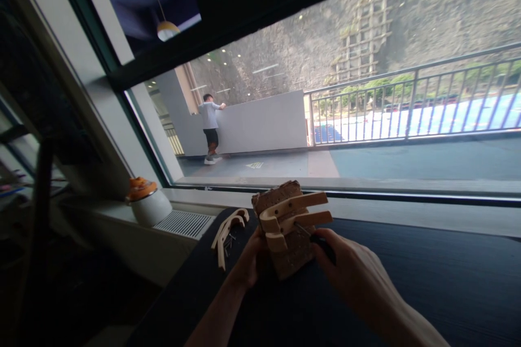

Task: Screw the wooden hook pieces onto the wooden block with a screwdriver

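My left hand [253, 260] grips the left side of a rough brown block [287, 264], held tilted above the dark table. Two pale curved wooden pieces [271, 220] with small dark holes lie across the face of the block. Closed around the black handle of a screwdriver [321, 244], my right hand [345, 265] is at the block's right side. The screwdriver's thin shaft points at the lower wooden piece; whether its tip sits in a screw is too small to tell. More curved wooden pieces [223, 236] and several screws [229, 245] lie on the table to the left.
The dark table [427, 276] stands against a windowsill [366, 211]. On the ledge at left, a white pot with an orange top [148, 203] stands beside a vent grille [185, 223]. Beyond the glass, a person [210, 124] stands by a white wall, with a metal railing [411, 103] to the right.
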`<state>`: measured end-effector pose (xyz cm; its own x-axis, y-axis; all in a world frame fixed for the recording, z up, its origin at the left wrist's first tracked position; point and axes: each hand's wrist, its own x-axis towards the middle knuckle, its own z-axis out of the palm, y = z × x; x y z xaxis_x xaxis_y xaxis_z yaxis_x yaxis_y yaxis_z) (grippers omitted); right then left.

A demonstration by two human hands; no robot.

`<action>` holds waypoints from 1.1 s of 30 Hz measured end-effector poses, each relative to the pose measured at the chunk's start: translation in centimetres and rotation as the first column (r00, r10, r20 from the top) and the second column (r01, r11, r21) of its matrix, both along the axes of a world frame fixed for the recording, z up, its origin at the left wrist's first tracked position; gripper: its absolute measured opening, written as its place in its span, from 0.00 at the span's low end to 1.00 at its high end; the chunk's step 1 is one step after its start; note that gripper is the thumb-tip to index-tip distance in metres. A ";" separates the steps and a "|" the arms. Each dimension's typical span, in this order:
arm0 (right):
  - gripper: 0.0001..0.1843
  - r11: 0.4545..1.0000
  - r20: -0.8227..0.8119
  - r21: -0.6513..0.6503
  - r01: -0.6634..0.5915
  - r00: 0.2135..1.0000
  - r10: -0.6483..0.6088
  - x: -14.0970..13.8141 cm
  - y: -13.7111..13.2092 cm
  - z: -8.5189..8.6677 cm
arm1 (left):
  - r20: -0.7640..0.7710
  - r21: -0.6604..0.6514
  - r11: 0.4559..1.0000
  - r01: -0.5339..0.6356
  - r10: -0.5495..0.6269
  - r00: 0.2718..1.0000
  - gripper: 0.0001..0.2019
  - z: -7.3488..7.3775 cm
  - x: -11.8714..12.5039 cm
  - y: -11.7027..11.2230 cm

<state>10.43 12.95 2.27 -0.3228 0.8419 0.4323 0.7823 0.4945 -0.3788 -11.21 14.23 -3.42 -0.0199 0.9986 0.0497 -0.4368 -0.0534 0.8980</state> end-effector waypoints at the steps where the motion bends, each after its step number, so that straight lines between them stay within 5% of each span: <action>1: 0.13 1.000 0.005 -0.003 0.001 1.000 0.000 -0.1 0.0 0.0 | 0.025 -0.008 1.000 0.024 -0.024 0.999 0.25 0.1 0.0 0.0; 22: 0.13 0.999 0.023 -0.034 0.001 1.000 0.000 -0.4 -0.3 -0.2 | 0.158 -0.048 0.993 0.108 -0.099 0.982 0.26 0.7 0.6 -0.1; 33: 0.13 1.000 0.017 -0.021 0.001 1.000 0.000 -0.6 -0.3 -0.4 | 0.115 -0.040 0.998 0.045 -0.041 0.993 0.25 1.3 0.9 -0.3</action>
<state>9.88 12.63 1.83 -0.3296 0.8511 0.4086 0.7891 0.4859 -0.3757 -10.32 13.91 -2.13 0.0200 0.9998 0.0076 -0.5378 0.0044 0.8431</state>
